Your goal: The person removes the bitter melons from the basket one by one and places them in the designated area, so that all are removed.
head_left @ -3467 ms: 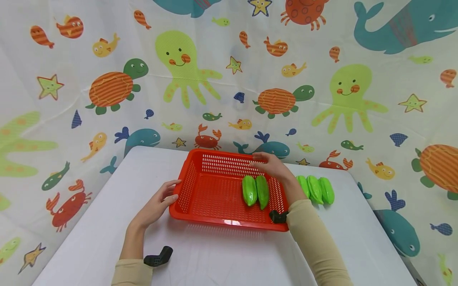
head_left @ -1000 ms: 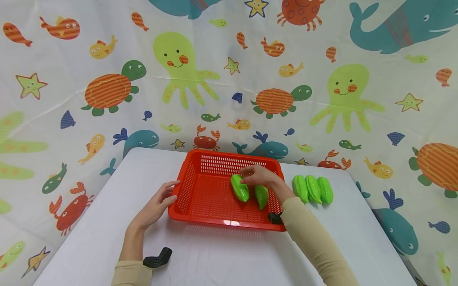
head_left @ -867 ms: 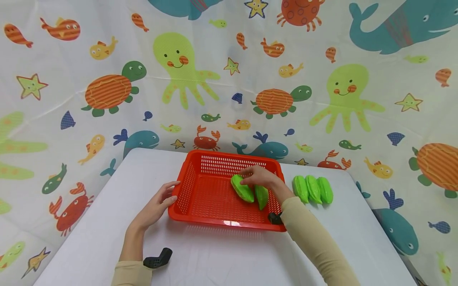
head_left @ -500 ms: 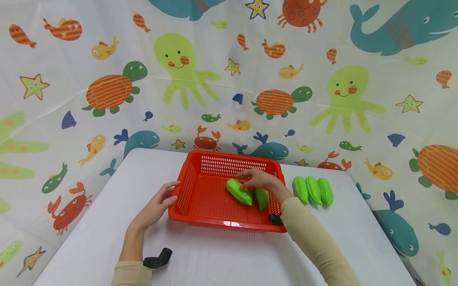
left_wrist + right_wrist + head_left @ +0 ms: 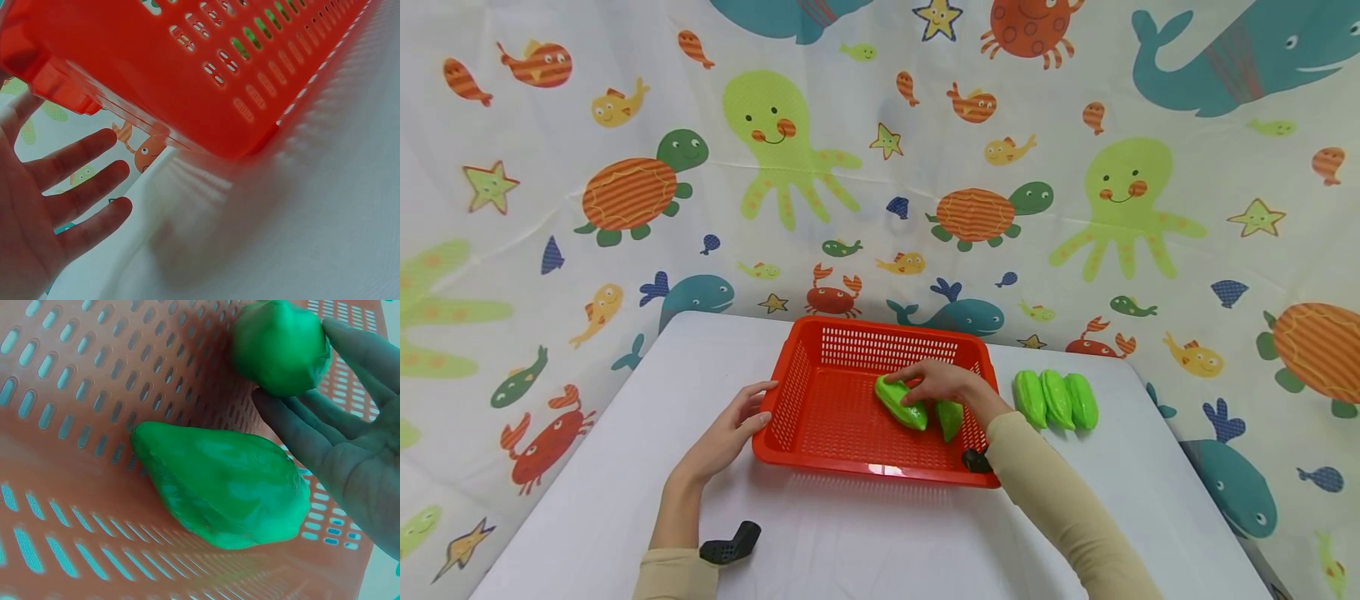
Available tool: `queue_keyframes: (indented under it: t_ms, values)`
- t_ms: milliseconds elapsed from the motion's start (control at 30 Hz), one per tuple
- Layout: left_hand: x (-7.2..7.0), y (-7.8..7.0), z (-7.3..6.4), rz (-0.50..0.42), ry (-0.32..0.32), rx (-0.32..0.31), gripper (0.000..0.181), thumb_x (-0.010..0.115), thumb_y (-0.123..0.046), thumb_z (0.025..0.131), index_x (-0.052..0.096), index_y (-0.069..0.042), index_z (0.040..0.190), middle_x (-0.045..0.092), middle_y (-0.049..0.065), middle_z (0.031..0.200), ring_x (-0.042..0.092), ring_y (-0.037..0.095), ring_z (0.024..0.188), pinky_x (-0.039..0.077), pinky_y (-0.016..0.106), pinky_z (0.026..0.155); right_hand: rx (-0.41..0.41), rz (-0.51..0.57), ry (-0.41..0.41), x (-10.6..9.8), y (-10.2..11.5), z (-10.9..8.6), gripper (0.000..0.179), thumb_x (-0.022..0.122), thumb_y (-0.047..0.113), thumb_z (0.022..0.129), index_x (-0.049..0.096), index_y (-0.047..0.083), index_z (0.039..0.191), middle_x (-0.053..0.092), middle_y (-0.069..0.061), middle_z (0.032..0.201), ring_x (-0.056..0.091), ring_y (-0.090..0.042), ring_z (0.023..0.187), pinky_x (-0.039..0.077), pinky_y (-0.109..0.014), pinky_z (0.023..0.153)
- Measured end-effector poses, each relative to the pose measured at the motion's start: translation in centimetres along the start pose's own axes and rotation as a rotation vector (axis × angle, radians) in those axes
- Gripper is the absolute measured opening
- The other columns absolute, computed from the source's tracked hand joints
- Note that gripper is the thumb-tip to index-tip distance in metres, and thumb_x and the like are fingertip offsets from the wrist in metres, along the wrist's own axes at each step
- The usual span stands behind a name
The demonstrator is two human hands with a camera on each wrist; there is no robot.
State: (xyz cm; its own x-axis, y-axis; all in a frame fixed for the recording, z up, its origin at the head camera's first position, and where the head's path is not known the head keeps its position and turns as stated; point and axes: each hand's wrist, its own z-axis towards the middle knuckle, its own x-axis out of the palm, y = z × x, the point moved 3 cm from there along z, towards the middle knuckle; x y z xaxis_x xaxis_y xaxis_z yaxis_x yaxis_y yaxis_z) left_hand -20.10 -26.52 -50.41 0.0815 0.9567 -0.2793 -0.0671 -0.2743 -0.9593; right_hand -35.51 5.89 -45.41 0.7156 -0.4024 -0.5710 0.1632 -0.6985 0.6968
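A red plastic basket (image 5: 880, 469) with slotted walls stands on the white table. Inside it, my right hand (image 5: 942, 381) pinches a glossy, ridged green star fruit (image 5: 898, 407) between thumb and fingers. That fruit lies slanted, its far end pointing left. A second green star fruit (image 5: 222, 484) lies to its right in the basket, partly covered by my right hand in the head view. My left hand (image 5: 730, 429) is at the basket's left rim, fingertips right at the edge. In the left wrist view, several of its fingers (image 5: 90, 194) stretch out, spread beside the basket wall.
Three more green star fruits (image 5: 1057, 400) lie side by side on the table (image 5: 850, 542), right of the basket. A curtain (image 5: 880, 100) printed with sea animals hangs behind the table. A black wrist device (image 5: 732, 543) sits at the left sleeve.
My right hand has come down from the basket's back right onto one fruit. That fruit has shifted left and turned from upright to slanted. My left hand has stayed at the rim.
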Motion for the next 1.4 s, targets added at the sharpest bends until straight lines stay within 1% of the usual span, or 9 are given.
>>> queue_keyframes:
  t_ms: [200, 367, 600, 800, 900, 1033, 1133, 1333, 1400]
  values:
    - [0.0, -0.1, 0.0, 0.000, 0.002, -0.006, 0.055, 0.058, -0.033, 0.097, 0.036, -0.027, 0.147, 0.039, 0.016, 0.147, 0.041, 0.040, 0.132, 0.049, 0.053, 0.096, 0.007, 0.017, 0.026, 0.1, -0.1, 0.2, 0.049, 0.075, 0.026, 0.086, 0.062, 0.035, 0.132, 0.053, -0.002, 0.127, 0.046, -0.023, 0.113, 0.048, -0.035, 0.087]
    - [0.0, -0.1, 0.1, 0.001, 0.002, -0.008, 0.055, 0.058, -0.033, 0.097, 0.036, -0.028, 0.147, 0.039, 0.016, 0.147, 0.040, 0.040, 0.132, 0.047, 0.054, 0.096, 0.013, 0.010, 0.018, 0.1, -0.1, 0.2, 0.049, 0.076, 0.028, 0.086, 0.062, 0.036, 0.132, 0.053, -0.003, 0.125, 0.046, -0.024, 0.112, 0.048, -0.034, 0.084]
    - [0.0, 0.0, 0.1, -0.002, 0.004, -0.005, 0.054, 0.058, -0.033, 0.098, 0.036, -0.027, 0.147, 0.039, 0.016, 0.146, 0.041, 0.039, 0.132, 0.047, 0.054, 0.097, -0.004, 0.006, 0.020, 0.2, 0.0, 0.2, 0.049, 0.074, 0.026, 0.087, 0.061, 0.033, 0.134, 0.053, -0.003, 0.125, 0.046, -0.024, 0.112, 0.048, -0.032, 0.083]
    - [-0.1, 0.1, 0.2, 0.002, 0.003, -0.004, 0.055, 0.057, -0.033, 0.098, 0.036, -0.027, 0.147, 0.039, 0.016, 0.147, 0.040, 0.039, 0.132, 0.046, 0.056, 0.097, 0.002, -0.015, -0.011, 0.0, 0.0, 0.3, 0.047, 0.074, 0.029, 0.087, 0.062, 0.036, 0.132, 0.054, -0.002, 0.124, 0.046, -0.022, 0.111, 0.048, -0.031, 0.082]
    - [-0.1, 0.1, 0.2, 0.005, 0.002, -0.004, 0.055, 0.057, -0.033, 0.098, 0.036, -0.028, 0.147, 0.039, 0.016, 0.147, 0.040, 0.039, 0.132, 0.046, 0.056, 0.097, -0.013, -0.020, -0.020, -0.1, 0.1, 0.3, 0.047, 0.074, 0.029, 0.087, 0.062, 0.034, 0.132, 0.056, -0.002, 0.121, 0.048, -0.022, 0.107, 0.047, -0.030, 0.078]
    - [-0.4, 0.2, 0.5, 0.001, 0.007, 0.002, 0.054, 0.057, -0.032, 0.098, 0.036, -0.027, 0.147, 0.039, 0.016, 0.147, 0.040, 0.039, 0.132, 0.046, 0.056, 0.097, -0.037, -0.051, -0.048, -0.4, 0.4, 0.6, 0.048, 0.075, 0.032, 0.086, 0.062, 0.032, 0.132, 0.059, -0.001, 0.117, 0.051, -0.021, 0.102, 0.047, -0.029, 0.076]
    - [-0.5, 0.2, 0.7, -0.001, 0.012, 0.007, 0.054, 0.057, -0.032, 0.098, 0.036, -0.027, 0.147, 0.039, 0.016, 0.147, 0.041, 0.039, 0.132, 0.045, 0.057, 0.098, -0.046, -0.078, -0.078, -0.6, 0.6, 0.7, 0.048, 0.075, 0.035, 0.085, 0.063, 0.033, 0.131, 0.061, 0.001, 0.118, 0.052, -0.020, 0.102, 0.047, -0.029, 0.077]
    - [-0.9, 0.4, 1.3, 0.000, 0.021, 0.007, 0.054, 0.057, -0.033, 0.098, 0.035, -0.027, 0.147, 0.038, 0.016, 0.147, 0.040, 0.039, 0.132, 0.046, 0.057, 0.098, -0.042, -0.025, -0.095, -1.1, 0.9, 0.9, 0.049, 0.075, 0.036, 0.085, 0.063, 0.031, 0.132, 0.060, 0.002, 0.126, 0.051, -0.019, 0.109, 0.048, -0.031, 0.085]
    - [-1.0, 0.5, 1.5, -0.003, 0.024, 0.007, 0.054, 0.057, -0.033, 0.098, 0.036, -0.027, 0.147, 0.038, 0.016, 0.147, 0.040, 0.039, 0.132, 0.046, 0.056, 0.097, -0.042, 0.002, -0.098, -1.2, 1.0, 1.0, 0.049, 0.075, 0.036, 0.085, 0.063, 0.031, 0.132, 0.060, 0.001, 0.127, 0.051, -0.020, 0.109, 0.049, -0.031, 0.085]
